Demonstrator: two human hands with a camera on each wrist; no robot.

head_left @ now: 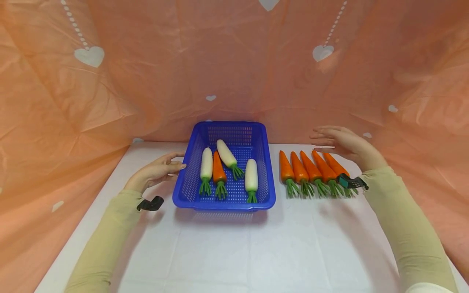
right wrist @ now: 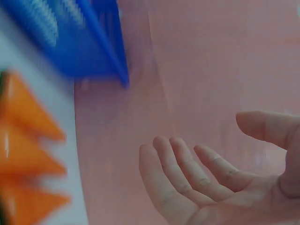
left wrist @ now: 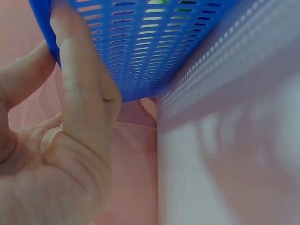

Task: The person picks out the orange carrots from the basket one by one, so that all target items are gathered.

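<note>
A blue plastic basket point(head_left: 223, 206) stands in the middle, holding several white radishes point(head_left: 251, 175) and one carrot point(head_left: 218, 171), all with green tops. My left hand point(head_left: 157, 169) holds the basket's left rim, its thumb at the rim's upper edge; in the left wrist view its fingers point(left wrist: 77, 79) lie against the outside of the perforated wall. On the right, above a row of orange carrots point(head_left: 296, 167), my right hand point(head_left: 346, 144) hovers. Its fingers are spread and relaxed, with nothing in them, as the right wrist view also shows.
The white table point(head_left: 227, 252) carries the basket and the carrot row, which lies just right of it. A peach cloth with white hearts point(head_left: 234, 61) rises behind the table and along both sides. Each wrist wears a dark band point(head_left: 150, 203).
</note>
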